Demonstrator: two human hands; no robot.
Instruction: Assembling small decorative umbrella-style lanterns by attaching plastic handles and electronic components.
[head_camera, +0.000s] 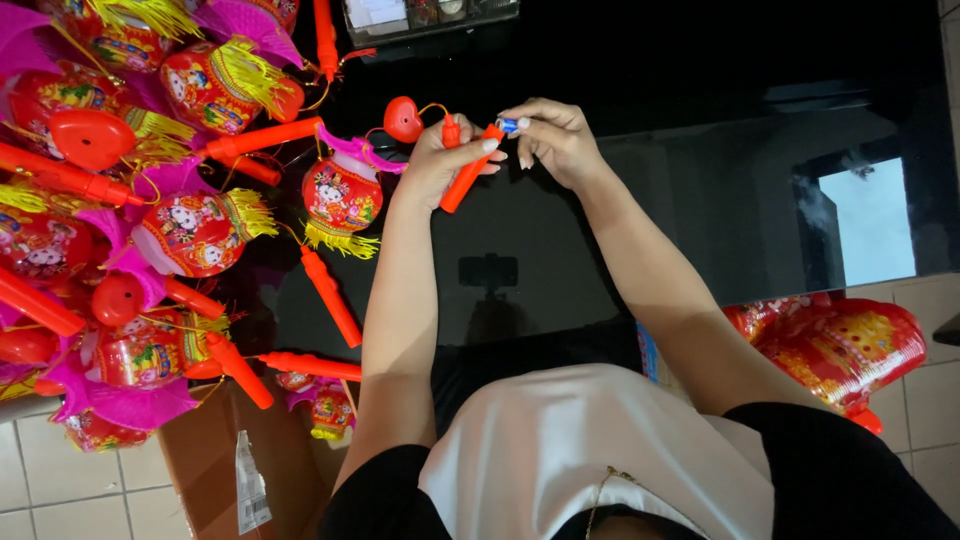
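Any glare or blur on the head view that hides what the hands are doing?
Head view: the glossy black table mirrors a bright window at the right, clear of the hands; left hand and right hand are sharp, the orange handle well lit; upper frame very dark.

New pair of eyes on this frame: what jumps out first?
The heap of red lanterns with yellow tassels and pink trim, filling the left side of the glossy black table. Next, at top centre, the left hand gripping a red-orange handle stick while the right hand pinches a small blue and white piece at its tip. More packed lanterns lie lower right.
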